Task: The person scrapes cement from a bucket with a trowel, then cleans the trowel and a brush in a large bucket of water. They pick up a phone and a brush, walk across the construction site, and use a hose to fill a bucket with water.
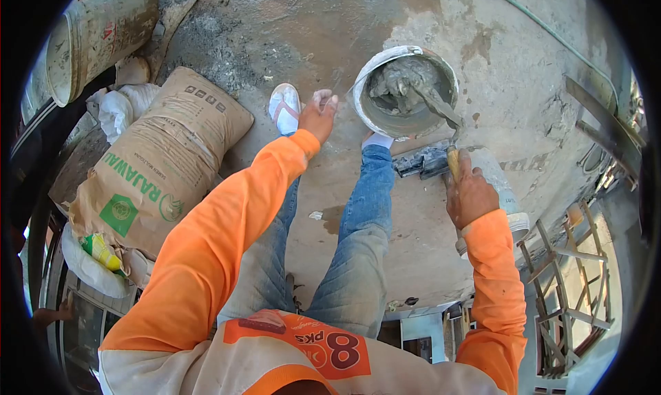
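A round bucket [444,63] holds wet grey mortar [406,78] and stands on the concrete floor ahead of my feet. My right hand [471,194] is closed around the wooden handle of a trowel [437,104], whose mortar-smeared blade reaches over the bucket's right side. To the left of the bucket, my left hand [319,116] is held with its fingers curled together. It seems to pinch the thin wire handle that runs toward the bucket's rim, but the contact is too small to make out.
A large paper sack [162,161] lies at the left, below a dirty tipped bucket [103,40]. Another bucket [499,188] lies behind my right hand. A hose [551,31] crosses the upper right, and a wooden rack [568,285] is at lower right.
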A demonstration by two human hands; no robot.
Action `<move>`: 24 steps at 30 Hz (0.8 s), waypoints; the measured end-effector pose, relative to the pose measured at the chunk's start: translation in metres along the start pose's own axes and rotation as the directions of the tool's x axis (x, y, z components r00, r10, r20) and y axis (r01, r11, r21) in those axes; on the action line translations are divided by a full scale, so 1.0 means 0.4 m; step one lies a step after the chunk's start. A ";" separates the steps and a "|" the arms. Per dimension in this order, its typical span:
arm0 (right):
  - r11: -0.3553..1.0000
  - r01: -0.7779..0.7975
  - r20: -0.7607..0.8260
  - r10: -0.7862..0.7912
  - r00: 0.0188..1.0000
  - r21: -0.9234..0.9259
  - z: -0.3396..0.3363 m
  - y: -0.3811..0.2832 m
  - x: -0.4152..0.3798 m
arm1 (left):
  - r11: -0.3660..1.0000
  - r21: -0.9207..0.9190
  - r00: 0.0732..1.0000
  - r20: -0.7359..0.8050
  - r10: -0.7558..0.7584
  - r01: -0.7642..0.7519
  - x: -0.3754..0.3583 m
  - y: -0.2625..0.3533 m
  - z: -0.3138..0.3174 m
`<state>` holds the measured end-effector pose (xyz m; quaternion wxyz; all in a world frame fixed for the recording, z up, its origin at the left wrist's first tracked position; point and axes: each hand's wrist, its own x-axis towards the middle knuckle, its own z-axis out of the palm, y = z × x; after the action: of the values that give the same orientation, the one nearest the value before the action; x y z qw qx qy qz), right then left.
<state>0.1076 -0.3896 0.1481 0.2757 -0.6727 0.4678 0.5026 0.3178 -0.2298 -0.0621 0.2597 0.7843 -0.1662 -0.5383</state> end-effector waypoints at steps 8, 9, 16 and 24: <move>0.982 -0.090 0.125 0.111 0.986 -0.164 0.168 0.015 0.448 | 0.992 0.123 0.999 0.028 0.025 -0.028 0.128 0.011 0.139; 0.982 -0.119 0.079 0.131 0.988 -0.144 0.193 0.019 0.466 | 0.991 0.133 1.000 0.030 0.010 -0.014 0.122 0.006 0.144; 0.996 0.064 0.411 -0.032 0.911 -0.066 0.170 0.054 0.466 | 0.998 -0.059 0.998 -0.051 -0.026 0.023 0.130 -0.009 0.160; 0.618 -0.137 0.539 -0.530 0.655 0.774 0.232 0.089 0.459 | 1.000 -0.029 0.997 -0.080 -0.010 0.007 0.141 -0.059 0.184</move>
<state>0.0469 -0.3909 -0.0517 0.7518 -0.2844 0.3971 0.4429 0.2694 -0.2579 -0.1397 0.2749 0.8022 -0.1447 -0.5099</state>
